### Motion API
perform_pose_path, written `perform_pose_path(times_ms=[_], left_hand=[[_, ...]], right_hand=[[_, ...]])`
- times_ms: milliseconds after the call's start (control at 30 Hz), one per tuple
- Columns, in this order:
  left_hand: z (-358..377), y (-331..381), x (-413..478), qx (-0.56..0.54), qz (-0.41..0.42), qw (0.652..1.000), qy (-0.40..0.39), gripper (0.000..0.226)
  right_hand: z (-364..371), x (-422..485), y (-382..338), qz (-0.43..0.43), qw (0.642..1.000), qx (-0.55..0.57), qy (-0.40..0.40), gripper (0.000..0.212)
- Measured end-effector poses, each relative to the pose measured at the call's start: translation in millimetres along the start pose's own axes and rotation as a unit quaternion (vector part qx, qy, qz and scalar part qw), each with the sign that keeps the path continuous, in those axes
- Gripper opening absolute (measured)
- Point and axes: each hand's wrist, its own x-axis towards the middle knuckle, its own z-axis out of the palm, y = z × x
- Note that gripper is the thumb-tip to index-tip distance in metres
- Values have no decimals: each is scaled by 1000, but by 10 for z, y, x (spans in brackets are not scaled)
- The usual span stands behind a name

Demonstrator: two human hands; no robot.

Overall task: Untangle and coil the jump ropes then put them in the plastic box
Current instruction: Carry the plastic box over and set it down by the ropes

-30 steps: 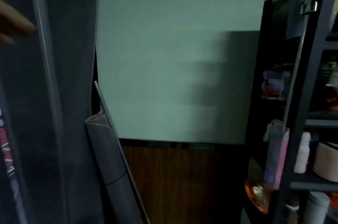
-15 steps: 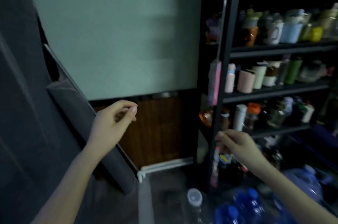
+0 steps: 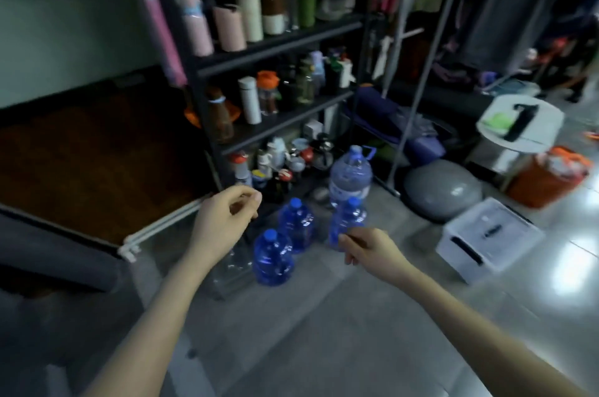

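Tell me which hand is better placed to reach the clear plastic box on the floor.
Right, probably. The plastic box sits on the floor to the person's right, and the right hand is nearer it. The left hand is over by the shelf, beyond the blue bottles. Both hands look empty.

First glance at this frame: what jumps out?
Two bare forearms reach in from the bottom, left hand and right hand loosely curled and holding nothing visible, over a cluster of blue plastic water bottles on the grey floor. Behind stands a black metal shelf crowded with flasks; the clear lidded plastic box sits on the floor at right.
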Motion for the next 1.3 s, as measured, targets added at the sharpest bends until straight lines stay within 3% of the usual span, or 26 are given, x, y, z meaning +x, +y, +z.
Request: perform_pose_path(times_ms=[367,667,1000,1167,1300], left_hand=[[3156,1222,410,-91,-34,986,-138,12],[5403,1942,1621,-84,-19,968,-237,20],[7753,2891,2809,-29,10,929,-368,13],[8857,3186,3145,-7,-24,926,-377,16],[9673,3226,3337,7,-103,942,-320,15]], right_hand=[[-1904,-681,2454,166,983,-7,72,28],[-3120,-79,4070,272,955,36,110,32],[-4621,518,5509,380,911,86,140,30],[-5434,843,6460,374,916,72,129,31],[-6042,1274,7296,338,940,6,51,38]])
